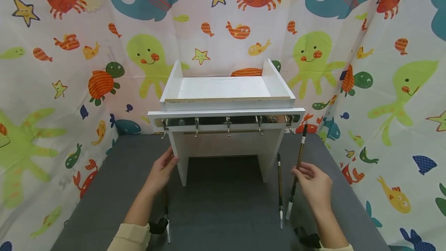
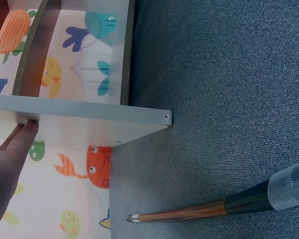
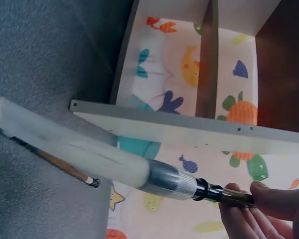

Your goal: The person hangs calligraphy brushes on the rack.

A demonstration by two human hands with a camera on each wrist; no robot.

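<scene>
The right hand pinches a long brush beside the right leg of the white rack. Its top end is up by the last hook. The left hand has straight fingers on the left leg. Another brush lies on the gray mat

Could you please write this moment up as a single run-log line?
left hand: fingers on white rack leg | right hand: pinches brush, top near end hook | second brush: lying on grey mat

Bright, even light with soft shadows under the white rack; head view bows at its edges. The brush cap looks blurred, probably too close.
</scene>
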